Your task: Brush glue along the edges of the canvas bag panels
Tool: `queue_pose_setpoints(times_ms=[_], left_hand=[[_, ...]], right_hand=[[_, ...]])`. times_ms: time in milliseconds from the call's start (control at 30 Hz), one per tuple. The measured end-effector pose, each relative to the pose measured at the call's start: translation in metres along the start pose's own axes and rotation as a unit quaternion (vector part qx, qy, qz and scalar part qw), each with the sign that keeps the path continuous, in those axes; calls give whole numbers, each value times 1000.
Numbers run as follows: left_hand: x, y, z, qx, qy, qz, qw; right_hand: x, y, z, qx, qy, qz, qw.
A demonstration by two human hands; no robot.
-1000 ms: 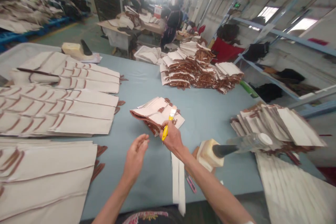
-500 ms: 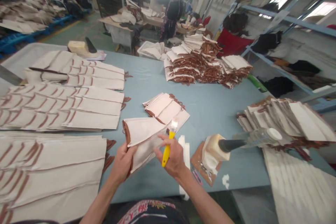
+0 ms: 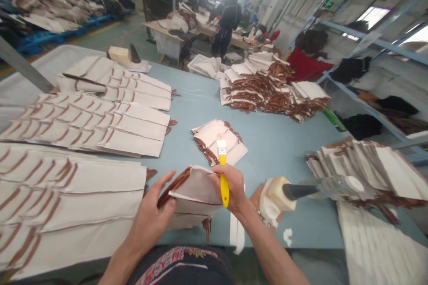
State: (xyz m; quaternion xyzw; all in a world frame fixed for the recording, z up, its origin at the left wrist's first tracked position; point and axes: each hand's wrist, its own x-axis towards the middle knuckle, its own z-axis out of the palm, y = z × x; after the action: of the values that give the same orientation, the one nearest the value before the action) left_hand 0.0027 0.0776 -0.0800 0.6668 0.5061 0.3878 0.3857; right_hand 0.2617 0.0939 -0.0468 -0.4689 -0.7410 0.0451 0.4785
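Observation:
A bundle of cream fabric pieces with brown trim (image 3: 197,182) is held tilted above the near edge of the table. My left hand (image 3: 152,216) is around its left end, thumb in front and fingers behind, spread rather wide. My right hand (image 3: 234,187) grips the bundle's right side and also holds a paintbrush (image 3: 223,173) with a yellow handle, pale bristles pointing up and away. Just beyond the brush lies a small stack of similar pieces (image 3: 214,136), fanned out. White strips (image 3: 238,234) lie below my right hand, partly covered.
Overlapping rows of cream pieces (image 3: 107,182) cover the left side. Tall piles (image 3: 257,82) stand at the back, another (image 3: 361,169) at right. A cut-open plastic container (image 3: 274,198) with white stuff sits right of my hand. A person (image 3: 229,20) stands at a farther table.
The bundle has been turned and brought nearer my body, its brown-edged end now tilted up. My left hand's fingers have spread; my right hand has moved onto the bundle, brush still held.

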Motion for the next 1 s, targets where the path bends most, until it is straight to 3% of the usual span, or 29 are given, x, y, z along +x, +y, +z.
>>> queue_pose_setpoints(times_ms=[133,267,633,767,867,933,1000], left_hand=[[-10,3,14,134,132,166,968],[-9,8,21,155,169,238,944],[-5,2,31,142,161,239,947],[-12,17,21,146,163,249,944],[-26,40,4,142,105,264,948],[-35,52,-6,121,38,267,955],[-40,58,-12,110,11,248,962]], right_hand=[[-9,-23,-3,-28,41,-15,999],[-10,-46,-3,-70,72,-10,995],[-41,-61,4,-132,99,29,986],[-51,-55,9,-133,123,36,983],[-55,-50,13,-123,146,45,981],[-57,-48,16,-102,137,52,984],[-59,-48,20,-88,117,68,987]])
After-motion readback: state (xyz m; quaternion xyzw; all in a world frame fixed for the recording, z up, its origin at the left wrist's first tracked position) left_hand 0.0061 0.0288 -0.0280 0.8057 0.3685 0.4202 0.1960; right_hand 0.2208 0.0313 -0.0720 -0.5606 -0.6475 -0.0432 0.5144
